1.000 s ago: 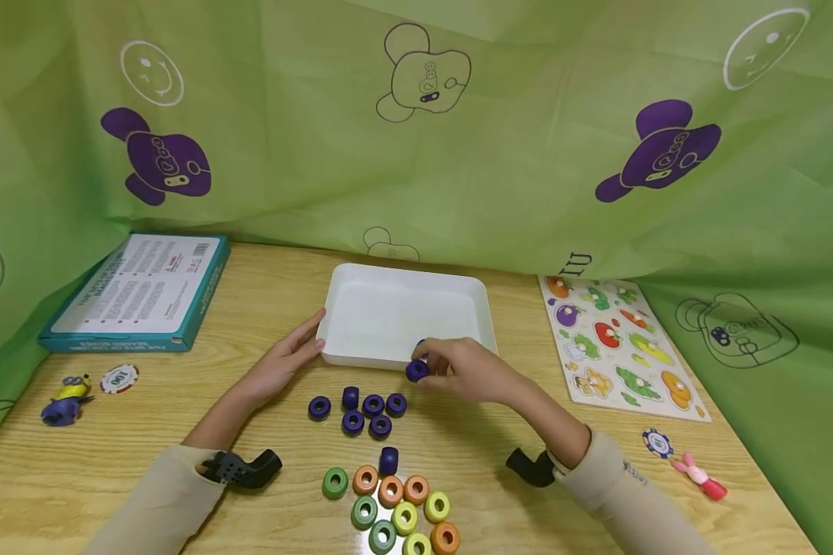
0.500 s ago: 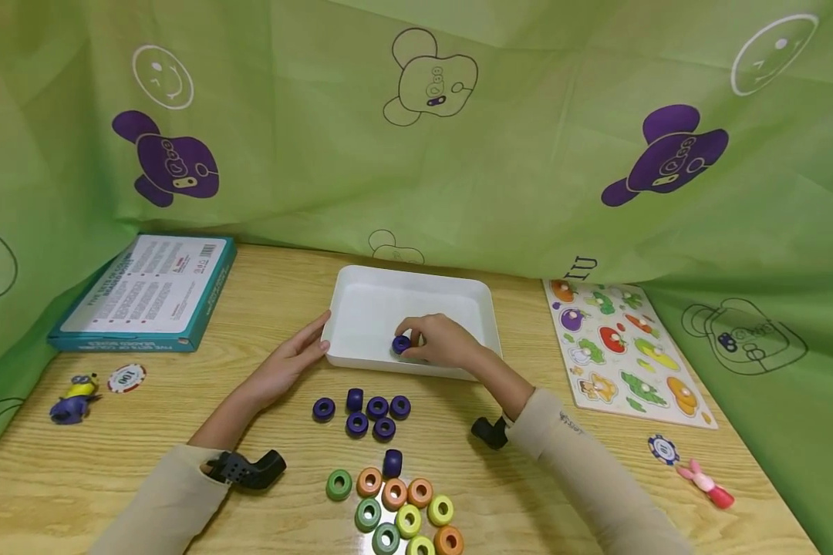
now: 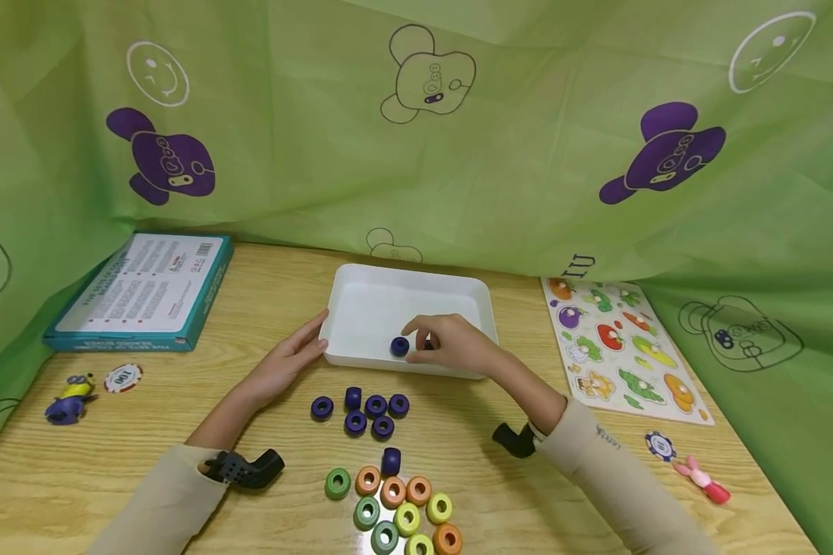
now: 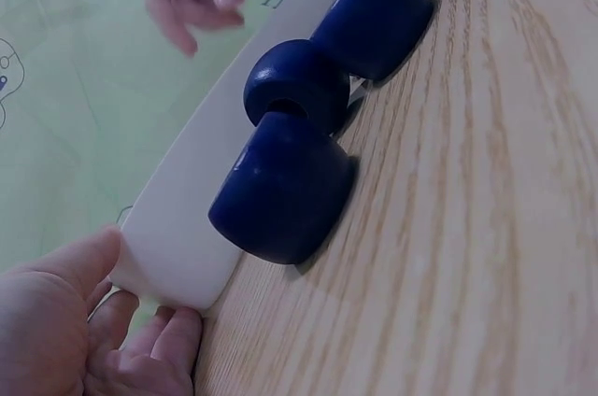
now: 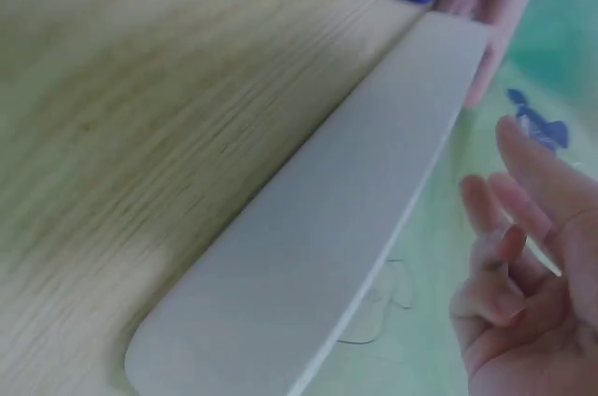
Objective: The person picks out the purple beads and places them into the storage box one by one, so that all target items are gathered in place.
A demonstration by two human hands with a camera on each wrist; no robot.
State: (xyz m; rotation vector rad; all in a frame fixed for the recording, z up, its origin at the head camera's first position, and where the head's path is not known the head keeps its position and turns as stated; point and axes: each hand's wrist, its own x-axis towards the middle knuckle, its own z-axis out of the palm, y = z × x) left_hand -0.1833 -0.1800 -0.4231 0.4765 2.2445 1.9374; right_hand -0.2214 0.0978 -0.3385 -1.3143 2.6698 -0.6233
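The right hand [image 3: 454, 343] had released a purple bead [image 3: 399, 348] inside the white tray [image 3: 382, 304], fingers parted; the left hand [image 3: 291, 358] gripped the tray's left end.

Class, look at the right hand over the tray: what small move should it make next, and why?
Probably the right hand should reach for a purple bead on the table just in front of the white tray. Its fingers look parted, holding nothing; the beads inside the tray are purple too, and the left hand grips the tray's corner.
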